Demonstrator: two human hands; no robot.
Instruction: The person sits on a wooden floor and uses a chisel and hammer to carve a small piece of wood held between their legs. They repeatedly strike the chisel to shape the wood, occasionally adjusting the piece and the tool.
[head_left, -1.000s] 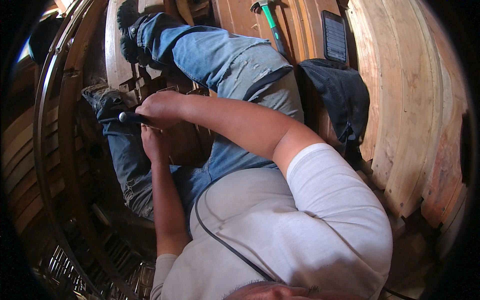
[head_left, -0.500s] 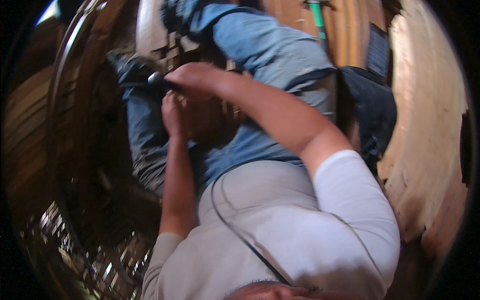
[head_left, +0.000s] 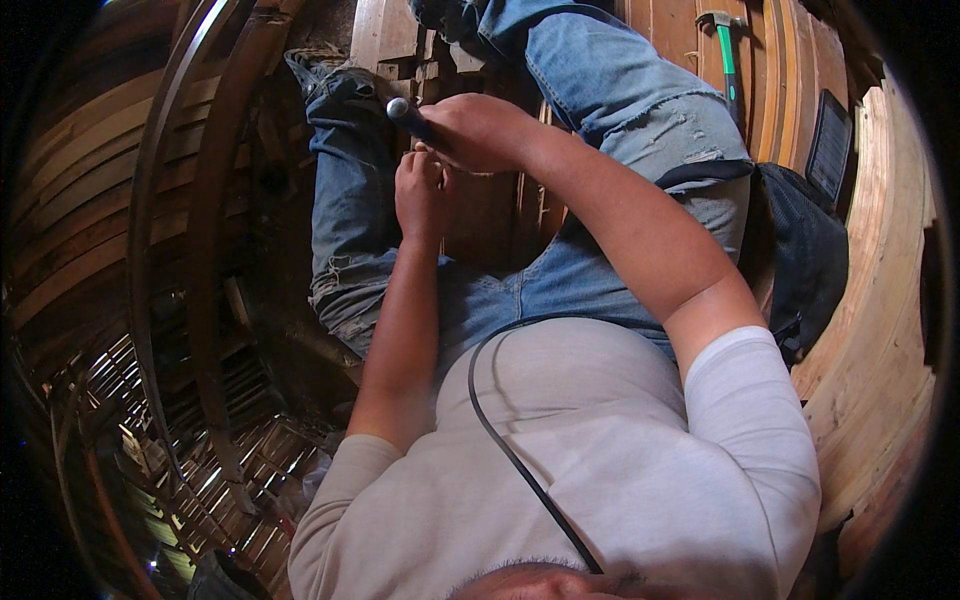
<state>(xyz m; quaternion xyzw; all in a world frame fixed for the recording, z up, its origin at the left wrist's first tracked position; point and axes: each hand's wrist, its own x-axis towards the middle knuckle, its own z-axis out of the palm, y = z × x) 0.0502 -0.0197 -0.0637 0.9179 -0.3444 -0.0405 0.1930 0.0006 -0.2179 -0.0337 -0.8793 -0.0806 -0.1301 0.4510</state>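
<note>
My right hand (head_left: 478, 132) is closed round the dark handle of a tool (head_left: 408, 117) with a rounded, pale metal end. That end sticks out to the left of my fist. The rest of the tool is hidden, so I cannot tell its exact kind. Just below, my left hand (head_left: 420, 192) has its fingers curled in and its fingertips up against the right fist. What they grip, if anything, does not show. Both hands are between my spread legs in worn blue jeans (head_left: 610, 85), above brown wood (head_left: 480, 235).
A hammer (head_left: 726, 55) with a green and black handle lies on boards at the far right. Nearer are a dark, flat rectangular object (head_left: 829, 145) and a black bag (head_left: 805, 250). Pale planks (head_left: 880, 350) line the right. Curved wooden strips (head_left: 215, 200) rise at the left.
The whole scene has shifted right and slightly up in the picture, and is sharper now. Both hands stay together at the tool, with its metal end still out to the left.
</note>
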